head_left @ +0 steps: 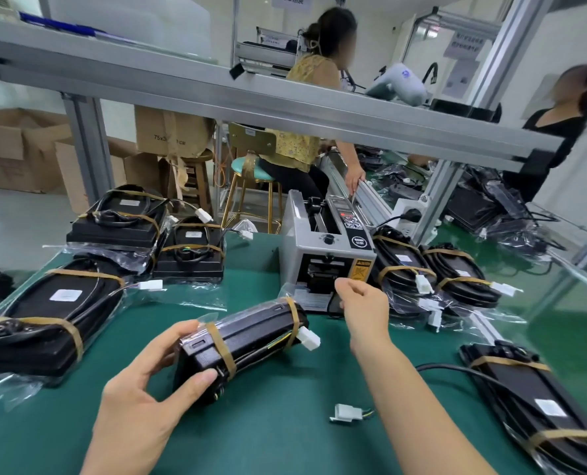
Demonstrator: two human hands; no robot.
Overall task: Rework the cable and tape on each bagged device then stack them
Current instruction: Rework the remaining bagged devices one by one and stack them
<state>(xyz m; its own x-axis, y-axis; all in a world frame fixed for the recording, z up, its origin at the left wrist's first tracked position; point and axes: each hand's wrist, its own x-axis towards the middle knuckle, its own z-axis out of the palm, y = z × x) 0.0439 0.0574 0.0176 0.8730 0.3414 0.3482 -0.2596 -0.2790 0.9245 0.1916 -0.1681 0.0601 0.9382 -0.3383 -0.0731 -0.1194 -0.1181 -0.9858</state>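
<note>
A factory assembly line: aluminium-framed workbench (285, 108), green mat (278, 423), tape dispenser (326, 248), cartons (17, 149).

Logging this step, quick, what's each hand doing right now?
Left hand: grips the bagged device at its near end.
Right hand: at the tape dispenser outlet, fingers curled; whether it pinches tape cannot be told.

A glossy black plastic device (240, 341) is wrapped in clear film and matt brown tape (220, 351); the counter (285, 440) is covered in matt green.

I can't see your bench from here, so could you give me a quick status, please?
Left hand grips bagged device. Right hand pinching at tape dispenser outlet. Loose connector on mat beside right forearm.
</note>
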